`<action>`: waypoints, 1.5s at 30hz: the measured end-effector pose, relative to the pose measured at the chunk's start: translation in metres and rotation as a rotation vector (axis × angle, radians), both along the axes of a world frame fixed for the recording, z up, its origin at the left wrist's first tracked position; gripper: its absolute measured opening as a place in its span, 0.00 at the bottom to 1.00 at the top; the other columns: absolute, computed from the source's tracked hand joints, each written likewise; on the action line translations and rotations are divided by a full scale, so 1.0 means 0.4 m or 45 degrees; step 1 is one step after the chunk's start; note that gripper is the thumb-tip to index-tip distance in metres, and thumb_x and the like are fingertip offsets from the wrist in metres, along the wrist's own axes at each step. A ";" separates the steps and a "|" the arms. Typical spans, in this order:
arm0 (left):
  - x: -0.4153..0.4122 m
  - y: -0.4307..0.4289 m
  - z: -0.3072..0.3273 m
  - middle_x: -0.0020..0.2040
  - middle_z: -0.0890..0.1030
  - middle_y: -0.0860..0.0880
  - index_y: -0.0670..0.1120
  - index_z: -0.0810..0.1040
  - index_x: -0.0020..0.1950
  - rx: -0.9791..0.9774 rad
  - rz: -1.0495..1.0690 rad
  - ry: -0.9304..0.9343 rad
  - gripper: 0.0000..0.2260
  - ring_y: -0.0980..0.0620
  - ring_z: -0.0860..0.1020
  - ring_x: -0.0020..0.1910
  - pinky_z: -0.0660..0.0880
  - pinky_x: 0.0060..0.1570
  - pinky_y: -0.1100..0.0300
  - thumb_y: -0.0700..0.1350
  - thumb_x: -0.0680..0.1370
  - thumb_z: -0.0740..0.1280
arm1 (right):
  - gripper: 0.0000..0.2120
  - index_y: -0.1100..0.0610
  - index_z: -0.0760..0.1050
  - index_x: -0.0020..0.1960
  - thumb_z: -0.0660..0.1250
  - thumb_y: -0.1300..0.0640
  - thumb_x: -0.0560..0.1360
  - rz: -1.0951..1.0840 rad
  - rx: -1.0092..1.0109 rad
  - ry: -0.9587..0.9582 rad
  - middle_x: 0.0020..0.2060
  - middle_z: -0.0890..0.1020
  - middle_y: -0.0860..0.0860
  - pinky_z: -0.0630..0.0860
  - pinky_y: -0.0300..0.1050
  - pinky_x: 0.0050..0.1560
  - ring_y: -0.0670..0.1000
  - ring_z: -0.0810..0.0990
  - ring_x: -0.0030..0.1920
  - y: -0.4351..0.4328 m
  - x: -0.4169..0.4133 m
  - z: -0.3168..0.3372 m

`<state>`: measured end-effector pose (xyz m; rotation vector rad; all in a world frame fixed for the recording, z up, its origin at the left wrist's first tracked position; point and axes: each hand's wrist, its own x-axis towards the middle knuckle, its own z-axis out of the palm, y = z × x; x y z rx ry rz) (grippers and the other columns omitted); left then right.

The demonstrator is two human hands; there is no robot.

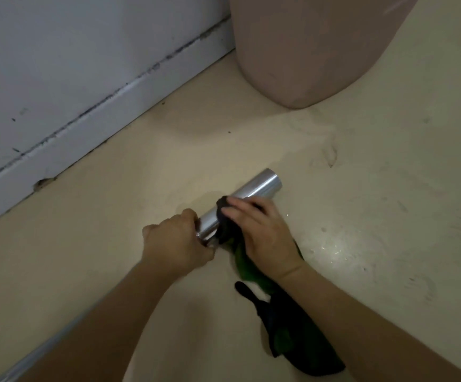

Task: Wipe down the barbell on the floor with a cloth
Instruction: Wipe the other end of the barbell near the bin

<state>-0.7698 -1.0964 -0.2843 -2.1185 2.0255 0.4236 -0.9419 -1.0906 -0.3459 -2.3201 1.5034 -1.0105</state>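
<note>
A shiny steel barbell [259,187] lies on the beige floor, its thick sleeve end pointing up and right. The thin shaft runs down to the lower left, mostly hidden under my left forearm. My left hand [177,239] is wrapped around the bar at the inner end of the sleeve. My right hand [262,232] presses a dark green and black cloth [248,267] onto the sleeve just beyond the left hand. The rest of the cloth trails down along the floor under my right forearm.
A pale pink plastic bin [301,51] stands on the floor at the top right, a short way past the barbell's end. A grey-white wall with a skirting board [91,119] runs diagonally along the left. Scuffed floor stretches out to the right.
</note>
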 end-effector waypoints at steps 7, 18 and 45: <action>0.022 -0.033 0.048 0.44 0.77 0.58 0.57 0.73 0.52 0.196 0.048 0.187 0.20 0.53 0.75 0.45 0.67 0.58 0.52 0.59 0.63 0.71 | 0.20 0.57 0.79 0.58 0.52 0.58 0.74 -0.586 0.191 -0.398 0.55 0.82 0.49 0.65 0.33 0.56 0.51 0.67 0.55 -0.052 0.027 0.033; 0.053 -0.001 0.001 0.54 0.78 0.46 0.45 0.71 0.62 -0.259 -0.180 0.202 0.30 0.41 0.76 0.53 0.71 0.48 0.51 0.54 0.64 0.74 | 0.17 0.59 0.78 0.59 0.59 0.60 0.72 0.101 0.120 -0.041 0.56 0.81 0.53 0.72 0.50 0.61 0.54 0.74 0.57 -0.012 0.143 0.041; 0.154 -0.119 -0.003 0.43 0.76 0.49 0.50 0.69 0.59 -0.339 -0.173 -0.020 0.15 0.44 0.73 0.52 0.62 0.44 0.54 0.54 0.74 0.64 | 0.11 0.54 0.77 0.55 0.61 0.60 0.75 -0.290 0.710 0.294 0.49 0.78 0.55 0.72 0.50 0.53 0.55 0.67 0.58 -0.425 0.141 0.156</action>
